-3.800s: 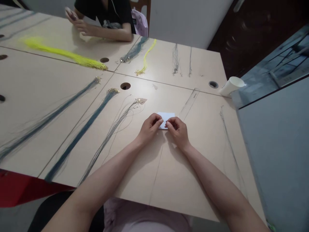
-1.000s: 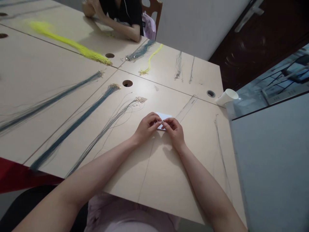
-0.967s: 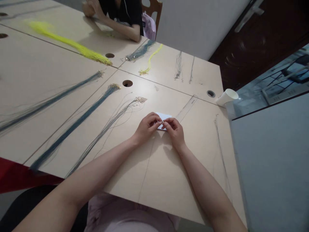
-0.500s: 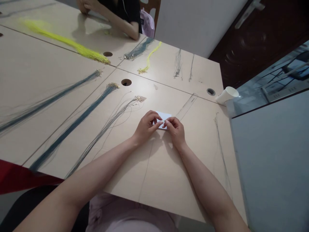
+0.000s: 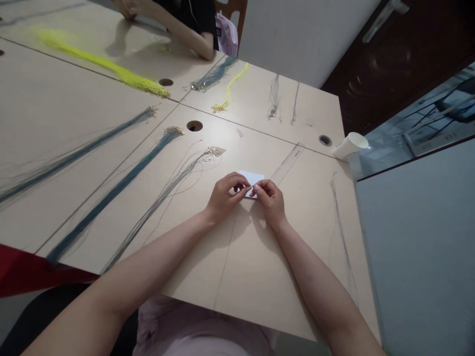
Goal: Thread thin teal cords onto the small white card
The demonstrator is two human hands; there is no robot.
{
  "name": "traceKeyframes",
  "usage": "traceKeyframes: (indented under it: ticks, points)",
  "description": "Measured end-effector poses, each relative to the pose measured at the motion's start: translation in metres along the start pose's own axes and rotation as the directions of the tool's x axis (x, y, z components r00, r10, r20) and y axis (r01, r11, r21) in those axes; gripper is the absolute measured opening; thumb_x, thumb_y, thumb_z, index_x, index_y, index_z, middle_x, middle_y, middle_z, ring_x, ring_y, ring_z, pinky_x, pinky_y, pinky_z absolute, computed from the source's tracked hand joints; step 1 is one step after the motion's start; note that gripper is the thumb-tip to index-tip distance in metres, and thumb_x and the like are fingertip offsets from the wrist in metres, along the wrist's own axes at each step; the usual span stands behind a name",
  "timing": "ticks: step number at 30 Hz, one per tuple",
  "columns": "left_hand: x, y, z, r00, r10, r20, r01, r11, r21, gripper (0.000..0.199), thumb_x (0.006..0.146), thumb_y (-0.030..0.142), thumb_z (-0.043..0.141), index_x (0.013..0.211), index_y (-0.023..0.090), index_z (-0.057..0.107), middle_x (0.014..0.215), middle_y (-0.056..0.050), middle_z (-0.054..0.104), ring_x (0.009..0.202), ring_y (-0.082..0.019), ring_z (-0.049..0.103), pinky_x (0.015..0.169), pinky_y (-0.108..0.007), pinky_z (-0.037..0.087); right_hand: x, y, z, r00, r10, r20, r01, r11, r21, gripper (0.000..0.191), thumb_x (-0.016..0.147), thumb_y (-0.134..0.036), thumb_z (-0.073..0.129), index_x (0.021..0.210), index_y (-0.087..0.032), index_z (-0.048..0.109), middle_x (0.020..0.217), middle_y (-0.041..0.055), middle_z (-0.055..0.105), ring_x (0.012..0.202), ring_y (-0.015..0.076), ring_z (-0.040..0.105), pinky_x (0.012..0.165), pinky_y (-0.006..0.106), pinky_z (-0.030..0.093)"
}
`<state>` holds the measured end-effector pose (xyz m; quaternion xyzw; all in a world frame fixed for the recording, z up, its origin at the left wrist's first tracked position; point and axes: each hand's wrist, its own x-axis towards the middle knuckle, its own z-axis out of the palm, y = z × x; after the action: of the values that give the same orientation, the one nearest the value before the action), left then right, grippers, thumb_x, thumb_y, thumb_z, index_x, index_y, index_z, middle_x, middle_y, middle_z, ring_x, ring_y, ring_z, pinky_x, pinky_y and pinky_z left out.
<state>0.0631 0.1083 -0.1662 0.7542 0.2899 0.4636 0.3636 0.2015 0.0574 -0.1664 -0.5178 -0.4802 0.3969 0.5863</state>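
Note:
My left hand and my right hand meet fingertip to fingertip over a small white card. Each pinches thumb against forefinger, and whatever tiny piece sits between the tips is too small to make out. From beneath the left fingers a thin line trails down over the table toward its front edge. Left of my hands lies a loose grey bundle of lines, its small gold hook-like ends on a brownish scrap. A clear ruler lies just beyond my right hand.
Blue-grey bundles of line with gold ends lie to the left, a yellow bundle farther back. A white paper cup stands at the right edge, near a few lines. Across the table a person's forearm rests.
My hands stay almost in place, with only slight shifts of the left fingers. The person across the table has moved their hands a little to the left.

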Motion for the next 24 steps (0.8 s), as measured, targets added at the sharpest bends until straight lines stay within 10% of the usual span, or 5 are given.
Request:
traceKeyframes:
  ticks: [24]
  points:
    - [-0.0017,0.0003,0.0012,0.998,0.055,0.020,-0.056,0.996,0.073,0.003,0.080,0.015,0.052,0.080,0.015,0.055,0.079,-0.004,0.055,0.070,-0.011,0.050,0.063,-0.023,0.043,-0.0009,0.0008,-0.0005,1.000,0.016,0.020,-0.016,0.999,-0.029,0.013,0.079,-0.031,0.055,0.073,-0.019,0.054,0.065,-0.0023,0.057,0.063,0.0127,0.053,0.065,0.027,0.043]
